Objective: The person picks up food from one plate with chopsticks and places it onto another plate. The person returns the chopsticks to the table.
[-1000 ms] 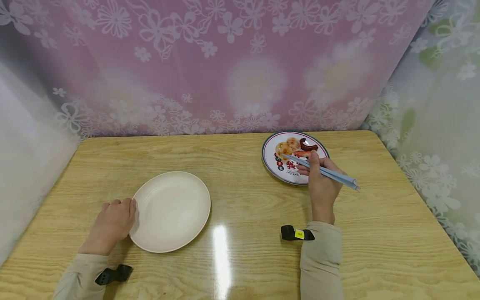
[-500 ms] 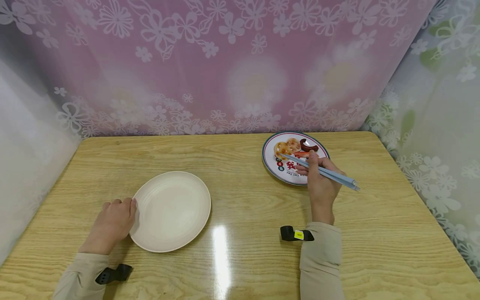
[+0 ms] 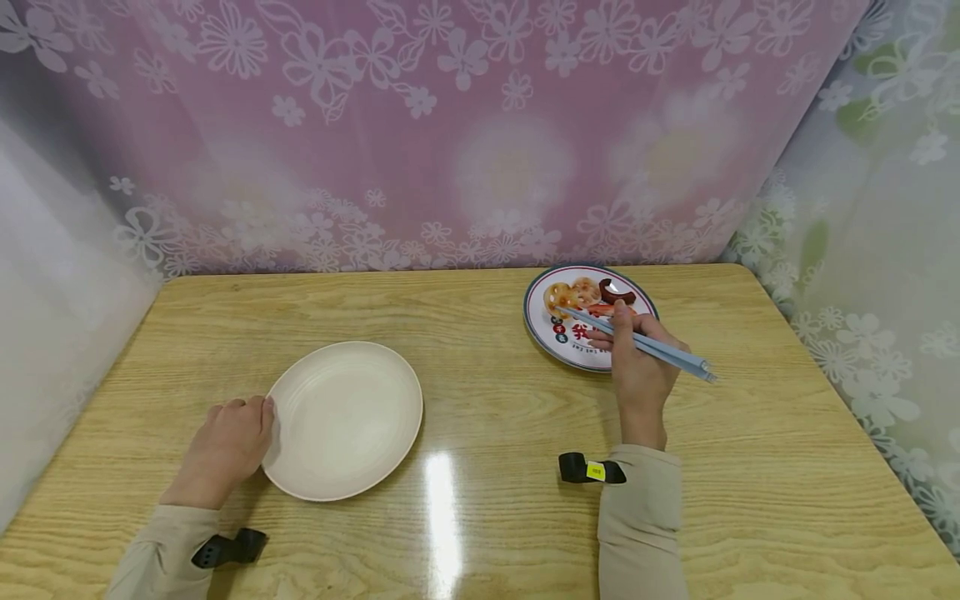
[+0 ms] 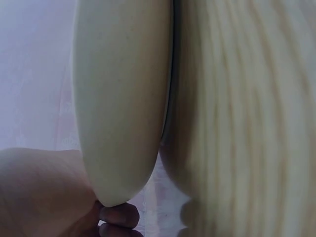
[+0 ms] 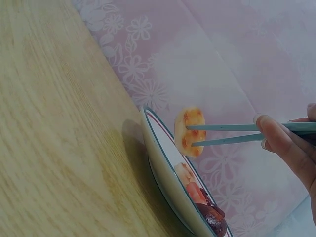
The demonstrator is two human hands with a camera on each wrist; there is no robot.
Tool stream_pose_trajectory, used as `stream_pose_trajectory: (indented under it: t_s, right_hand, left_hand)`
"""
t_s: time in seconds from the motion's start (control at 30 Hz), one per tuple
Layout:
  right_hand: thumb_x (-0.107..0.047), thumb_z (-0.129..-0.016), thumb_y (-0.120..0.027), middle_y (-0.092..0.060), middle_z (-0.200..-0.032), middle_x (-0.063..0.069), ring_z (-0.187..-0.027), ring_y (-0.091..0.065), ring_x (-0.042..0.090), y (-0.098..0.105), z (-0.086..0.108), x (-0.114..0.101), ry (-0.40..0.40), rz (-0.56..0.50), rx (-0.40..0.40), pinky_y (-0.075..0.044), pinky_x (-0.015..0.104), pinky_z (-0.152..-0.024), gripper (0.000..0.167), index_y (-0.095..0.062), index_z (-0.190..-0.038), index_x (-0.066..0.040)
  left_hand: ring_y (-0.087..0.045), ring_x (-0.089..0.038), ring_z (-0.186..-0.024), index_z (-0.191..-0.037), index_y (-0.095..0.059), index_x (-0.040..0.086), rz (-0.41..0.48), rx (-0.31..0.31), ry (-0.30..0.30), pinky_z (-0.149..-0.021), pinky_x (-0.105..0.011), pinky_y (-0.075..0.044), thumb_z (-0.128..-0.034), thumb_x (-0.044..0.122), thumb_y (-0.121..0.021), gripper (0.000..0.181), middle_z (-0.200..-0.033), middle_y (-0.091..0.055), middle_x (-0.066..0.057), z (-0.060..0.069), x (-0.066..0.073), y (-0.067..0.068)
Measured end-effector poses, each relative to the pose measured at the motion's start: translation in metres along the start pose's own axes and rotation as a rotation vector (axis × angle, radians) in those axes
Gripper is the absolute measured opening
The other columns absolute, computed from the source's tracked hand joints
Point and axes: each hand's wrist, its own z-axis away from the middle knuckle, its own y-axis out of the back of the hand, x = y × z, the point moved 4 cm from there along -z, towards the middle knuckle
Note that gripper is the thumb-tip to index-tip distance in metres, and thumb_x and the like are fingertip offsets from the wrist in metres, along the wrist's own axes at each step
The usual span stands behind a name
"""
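In the head view my left hand (image 3: pixel 230 442) grips the left rim of a cream oval plate (image 3: pixel 345 421) on the table, with its fingertips at the edge in the left wrist view. Over at the right, my right hand (image 3: pixel 642 367) holds a pair of pale blue chopsticks (image 3: pixel 667 350). Their tips meet a browned lotus root slice (image 5: pixel 191 131), which the right wrist view shows raised off the patterned plate (image 3: pixel 534 321). Another lotus root slice (image 3: pixel 586 291), an orange-red strip (image 3: pixel 600 309) and a curved dark-red piece (image 3: pixel 617 293) lie on that plate, partly behind the hand.
Both plates stand on a wood-grain table (image 3: pixel 480 358), the patterned one near its back edge. A pink floral curtain (image 3: pixel 450 150) hangs behind, and a pale floral one (image 3: pixel 885 275) at the right. Glare marks the tabletop between the arms.
The lotus root slice at the chopstick tips has shifted slightly left across the patterned plate, and my right hand has moved left with it. My left hand stays at the cream plate's rim.
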Motion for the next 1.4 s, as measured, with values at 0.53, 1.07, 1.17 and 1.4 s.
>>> stream_pose_trajectory:
  t_s: [0.53,1.07,1.17,1.4]
  right_hand:
    - [-0.011,-0.095,-0.061,-0.062,-0.077,0.033,-0.055,-0.069,0.012,-0.005,0.001,-0.003,-0.007,-0.008,-0.031,-0.054,0.026,-0.048,0.03,-0.066,-0.082,0.016]
    - [-0.013,-0.096,-0.059,-0.066,-0.081,0.032,-0.058,-0.07,0.012,-0.011,0.003,-0.008,0.009,0.023,-0.08,-0.055,0.027,-0.049,0.032,-0.067,-0.088,0.017]
    - [-0.013,-0.096,-0.059,-0.066,-0.08,0.032,-0.058,-0.07,0.013,-0.012,0.003,-0.008,0.006,0.025,-0.079,-0.055,0.027,-0.049,0.031,-0.067,-0.088,0.016]
    - [-0.009,-0.095,-0.061,-0.065,-0.071,0.03,-0.056,-0.069,0.011,-0.019,0.004,-0.016,0.038,0.039,-0.094,-0.054,0.025,-0.049,0.028,-0.066,-0.08,0.014]
  left_hand:
    - [-0.055,-0.055,-0.083,-0.086,-0.056,-0.016,-0.049,0.036,-0.018,-0.084,-0.063,-0.04,-0.1018,0.01,-0.031,0.039,-0.077,-0.057,-0.03,-0.001,0.004,0.001]
    - [-0.056,-0.05,-0.079,-0.083,-0.056,-0.014,-0.094,0.032,-0.02,-0.08,-0.059,-0.042,-0.1013,0.01,-0.032,0.038,-0.075,-0.057,-0.028,-0.007,0.007,0.002]
    - [-0.056,-0.051,-0.079,-0.083,-0.055,-0.014,-0.081,0.029,-0.017,-0.081,-0.06,-0.041,-0.1014,0.009,-0.031,0.038,-0.075,-0.056,-0.028,-0.008,0.007,0.002]
    - [-0.057,-0.05,-0.082,-0.086,-0.055,-0.015,-0.062,0.004,-0.004,-0.081,-0.06,-0.041,-0.1023,0.01,-0.03,0.039,-0.077,-0.057,-0.028,-0.007,0.007,0.002]
